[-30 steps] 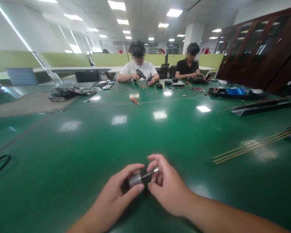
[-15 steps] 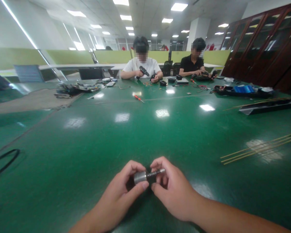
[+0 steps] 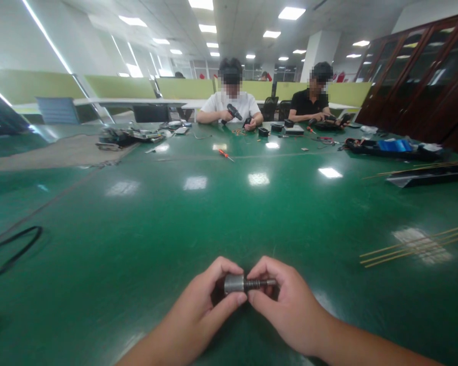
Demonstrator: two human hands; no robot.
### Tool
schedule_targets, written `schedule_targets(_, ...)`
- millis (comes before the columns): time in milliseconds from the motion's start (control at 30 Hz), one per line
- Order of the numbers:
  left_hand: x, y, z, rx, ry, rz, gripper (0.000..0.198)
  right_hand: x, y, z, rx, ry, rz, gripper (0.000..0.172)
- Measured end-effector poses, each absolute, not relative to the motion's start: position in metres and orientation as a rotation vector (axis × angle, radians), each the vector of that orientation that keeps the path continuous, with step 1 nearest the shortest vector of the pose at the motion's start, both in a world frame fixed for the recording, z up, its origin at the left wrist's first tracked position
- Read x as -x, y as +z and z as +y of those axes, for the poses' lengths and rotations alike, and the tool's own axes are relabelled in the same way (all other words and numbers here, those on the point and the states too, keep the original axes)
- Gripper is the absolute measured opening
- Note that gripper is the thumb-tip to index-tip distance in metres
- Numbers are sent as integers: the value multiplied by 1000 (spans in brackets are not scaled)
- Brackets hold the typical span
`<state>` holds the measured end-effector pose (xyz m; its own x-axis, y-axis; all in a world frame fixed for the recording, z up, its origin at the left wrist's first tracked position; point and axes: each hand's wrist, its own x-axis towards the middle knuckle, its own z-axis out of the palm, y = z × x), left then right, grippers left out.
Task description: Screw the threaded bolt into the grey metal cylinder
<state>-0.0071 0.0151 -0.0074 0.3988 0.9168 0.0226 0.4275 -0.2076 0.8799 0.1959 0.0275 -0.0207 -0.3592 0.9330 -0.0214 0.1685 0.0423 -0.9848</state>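
Low in the view, between my two hands, lies a silvery metal cylinder with a thinner ribbed shaft (image 3: 234,283), held almost level. My left hand (image 3: 208,300) grips the wide cylinder end, thumb below and curled fingers above. On the other side, my right hand (image 3: 286,300) has its thumb and forefinger closed around the ribbed shaft close to the cylinder. The shaft's slim tip points right, into the curl of the right fingers. Whether the ribs are a spring or a thread I cannot tell.
The green tabletop (image 3: 198,218) reflects ceiling lights. Thin brass-coloured rods (image 3: 416,246) lie at right, a black cable loop (image 3: 21,249) at left. Farther off are a red-handled screwdriver (image 3: 225,154) and a pile of parts (image 3: 127,136). Two people work across the table, one with a power drill (image 3: 234,112).
The part has turned from slanting up rightward to nearly level. My right thumb and forefinger have closed in on its ribbed shaft beside the cylinder. The whole view has shifted slightly.
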Motion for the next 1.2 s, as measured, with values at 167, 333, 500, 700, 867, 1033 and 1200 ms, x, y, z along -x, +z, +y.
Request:
schedule_targets(167,6,-6,15,-1828,713,1163,17,-195,-22,27,1128,1386,-1611,9)
schedule_targets(333,6,-7,14,-1836,712,1176,16,-196,-23,27,1131,1406,-1619,9)
schedule_targets(500,6,-6,15,-1866,697,1183,17,-196,-23,27,1109,1409,-1609,9)
schedule_targets(700,5,-2,13,-1834,725,1155,18,-196,-25,27,1100,1398,-1622,9)
schedule_targets(867,5,-3,12,-1815,738,1151,17,-197,-26,25,1077,1413,-1622,9)
schedule_targets(1033,7,-5,13,-1818,743,1135,19,-197,-26,26,1078,1406,-1619,8)
schedule_targets(1200,7,-6,13,-1812,749,1142,19,-197,-25,27,1081,1419,-1599,8)
